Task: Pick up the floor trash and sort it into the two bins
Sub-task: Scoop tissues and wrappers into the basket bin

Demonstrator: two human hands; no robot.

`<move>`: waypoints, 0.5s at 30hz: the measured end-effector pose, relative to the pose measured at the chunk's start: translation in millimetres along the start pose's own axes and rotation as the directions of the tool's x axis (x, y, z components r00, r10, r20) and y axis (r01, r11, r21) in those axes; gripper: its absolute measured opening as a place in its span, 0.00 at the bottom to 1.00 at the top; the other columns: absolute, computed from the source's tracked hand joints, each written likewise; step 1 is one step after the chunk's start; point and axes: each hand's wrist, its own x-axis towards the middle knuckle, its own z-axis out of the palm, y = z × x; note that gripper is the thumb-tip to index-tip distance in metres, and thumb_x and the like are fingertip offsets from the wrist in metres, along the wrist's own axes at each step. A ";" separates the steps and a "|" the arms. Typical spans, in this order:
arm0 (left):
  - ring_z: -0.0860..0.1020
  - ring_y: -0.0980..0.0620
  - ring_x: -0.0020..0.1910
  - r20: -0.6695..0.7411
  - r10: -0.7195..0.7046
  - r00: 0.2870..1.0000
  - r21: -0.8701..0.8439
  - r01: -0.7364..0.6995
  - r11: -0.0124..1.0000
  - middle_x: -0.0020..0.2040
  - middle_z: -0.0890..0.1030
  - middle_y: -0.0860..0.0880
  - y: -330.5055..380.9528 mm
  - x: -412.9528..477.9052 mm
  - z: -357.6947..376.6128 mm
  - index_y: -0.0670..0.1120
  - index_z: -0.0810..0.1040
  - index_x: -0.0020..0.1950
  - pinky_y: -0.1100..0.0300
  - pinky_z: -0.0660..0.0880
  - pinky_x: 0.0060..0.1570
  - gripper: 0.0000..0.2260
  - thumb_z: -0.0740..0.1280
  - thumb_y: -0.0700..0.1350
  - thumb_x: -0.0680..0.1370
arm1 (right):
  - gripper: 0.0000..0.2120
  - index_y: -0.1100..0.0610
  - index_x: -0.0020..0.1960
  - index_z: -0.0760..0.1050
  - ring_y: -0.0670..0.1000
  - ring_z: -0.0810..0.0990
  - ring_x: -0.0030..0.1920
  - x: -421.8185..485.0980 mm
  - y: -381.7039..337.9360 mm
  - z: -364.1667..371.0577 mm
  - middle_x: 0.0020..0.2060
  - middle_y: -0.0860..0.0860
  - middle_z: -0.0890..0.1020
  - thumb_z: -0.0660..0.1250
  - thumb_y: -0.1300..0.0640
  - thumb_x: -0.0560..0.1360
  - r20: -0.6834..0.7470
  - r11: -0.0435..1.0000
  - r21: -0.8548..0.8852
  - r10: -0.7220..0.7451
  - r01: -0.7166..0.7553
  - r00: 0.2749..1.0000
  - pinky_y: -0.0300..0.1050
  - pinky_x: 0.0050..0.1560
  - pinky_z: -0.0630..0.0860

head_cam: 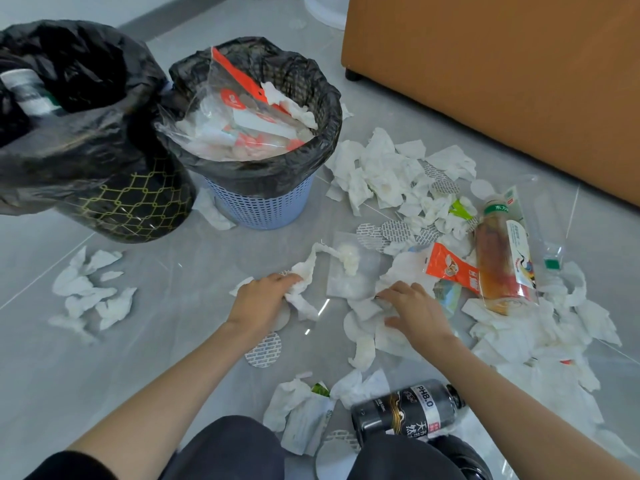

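While working over the floor [166, 306], treat the crumpled tissue [306, 271] as near weightless, soft and crushable: bunch anywhere, squeeze lightly. Note the left hand [263, 299] with fingers curled round one wad, in front of the blue bin [263, 206], and the right hand [412, 313] with fingers spread loosely on more tissue (nothing gripped, apparently). Expect the amber bottle [498, 258] to feel stiffer, heavier; grasp mid-body.
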 end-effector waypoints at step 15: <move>0.76 0.52 0.40 -0.438 0.046 0.898 -0.336 -0.211 0.918 0.46 0.83 0.52 34.0 13.8 -82.2 0.54 0.79 0.59 0.63 0.66 0.33 0.19 0.61 0.35 0.75 | 0.06 0.54 0.43 0.79 0.50 0.76 0.37 8.1 16.8 -71.3 0.36 0.49 0.76 0.69 0.65 0.72 -0.067 0.438 0.892 0.370 -0.110 0.927 0.39 0.40 0.73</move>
